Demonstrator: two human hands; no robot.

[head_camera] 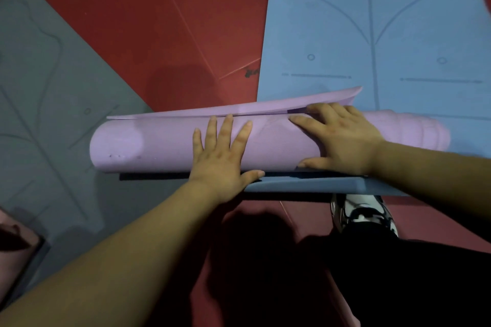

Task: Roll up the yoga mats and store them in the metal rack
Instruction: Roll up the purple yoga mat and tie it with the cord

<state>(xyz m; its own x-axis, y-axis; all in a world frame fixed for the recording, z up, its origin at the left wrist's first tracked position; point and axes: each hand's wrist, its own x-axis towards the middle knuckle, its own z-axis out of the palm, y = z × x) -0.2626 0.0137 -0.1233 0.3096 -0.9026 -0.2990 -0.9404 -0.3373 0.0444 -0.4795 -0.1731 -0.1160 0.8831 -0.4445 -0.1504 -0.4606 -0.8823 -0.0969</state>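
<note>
While under hands (223,159) (342,138), purple mat (159,141).

Left hand (221,152) and right hand (336,138), flat, fingers spread.

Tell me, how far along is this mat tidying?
Done: the purple mat is almost fully rolled. In hand: the left hand and right hand press flat on the roll, whose last flap lies loose. Left: the blue mat and grey mat lie unrolled; no rack is in view, so nothing looks stored.
</note>
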